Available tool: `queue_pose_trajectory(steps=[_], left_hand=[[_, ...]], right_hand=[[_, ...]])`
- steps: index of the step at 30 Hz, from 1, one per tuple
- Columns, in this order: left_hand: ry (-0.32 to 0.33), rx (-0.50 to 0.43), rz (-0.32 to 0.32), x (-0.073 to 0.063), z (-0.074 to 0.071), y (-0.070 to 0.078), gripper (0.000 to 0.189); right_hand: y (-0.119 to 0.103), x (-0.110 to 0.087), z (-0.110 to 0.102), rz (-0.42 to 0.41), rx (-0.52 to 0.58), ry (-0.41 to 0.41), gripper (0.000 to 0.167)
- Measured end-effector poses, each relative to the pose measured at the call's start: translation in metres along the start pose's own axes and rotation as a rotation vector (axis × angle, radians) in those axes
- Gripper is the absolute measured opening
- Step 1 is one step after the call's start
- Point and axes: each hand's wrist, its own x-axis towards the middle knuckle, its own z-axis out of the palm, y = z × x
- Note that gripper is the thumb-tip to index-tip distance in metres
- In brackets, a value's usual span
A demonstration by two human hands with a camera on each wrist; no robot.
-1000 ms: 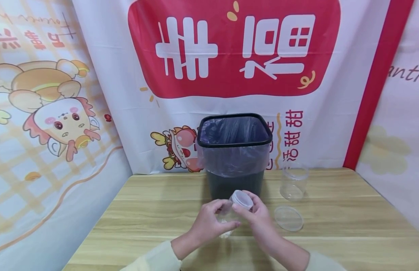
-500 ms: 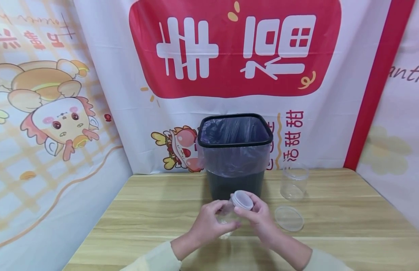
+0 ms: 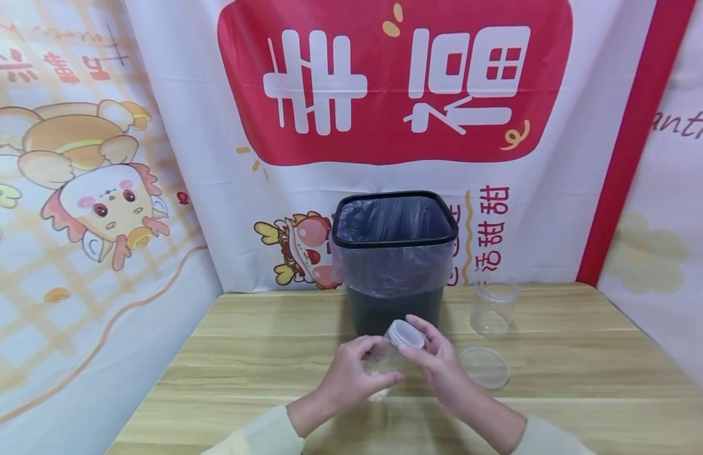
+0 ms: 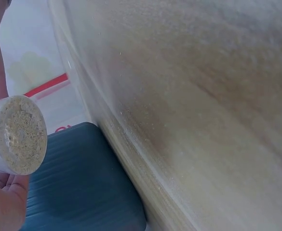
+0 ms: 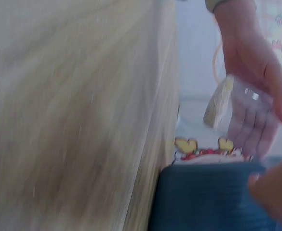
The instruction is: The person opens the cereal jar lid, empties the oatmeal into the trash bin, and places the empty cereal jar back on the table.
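Note:
A clear plastic jar [image 3: 379, 363] with a pale translucent screw lid [image 3: 408, 335] is held tilted above the table, its lid end up and to the right. Pale crumbly stuff covers the jar's bottom [image 4: 21, 134]. My left hand [image 3: 351, 373] grips the jar's body from the left, its fingers round the wall in the right wrist view. From the right, my right hand [image 3: 442, 370] holds the lid, thumb on the near side and fingers on the far side. Part of the right fingers is hidden behind the lid.
Just behind the hands stands a dark bin [image 3: 393, 309] with a thin purple liner. On its right are an open clear jar [image 3: 492, 313] and a clear round lid [image 3: 484, 368] lying flat. Printed cloths [image 3: 306, 183] enclose the wooden table [image 3: 260, 354].
My right hand's fingers have shifted slightly around the lid, the index finger now reaching higher. The left hand and the jar stay nearly in place.

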Motion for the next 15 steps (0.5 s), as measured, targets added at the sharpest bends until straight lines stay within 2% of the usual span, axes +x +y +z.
queue_pose_trajectory(steps=[3,4,7,11,15], left_hand=[[0.01,0.012,-0.013,0.001,-0.001,0.001,0.04],[0.013,0.018,-0.017,0.001,-0.001,0.001,0.04],[0.019,0.033,-0.02,0.001,-0.001,0.002,0.04],[0.022,0.03,-0.009,0.001,0.0,0.001,0.04],[0.02,0.027,0.005,0.001,-0.001,0.001,0.039]], right_hand=[[-0.003,-0.003,0.013,0.041,-0.061,0.179,0.067],[-0.008,-0.005,0.021,0.087,-0.078,0.249,0.069],[-0.012,-0.006,0.031,0.132,-0.1,0.331,0.058],[-0.012,-0.006,0.034,0.142,-0.102,0.34,0.049],[-0.01,-0.005,0.025,0.126,-0.05,0.259,0.049]])
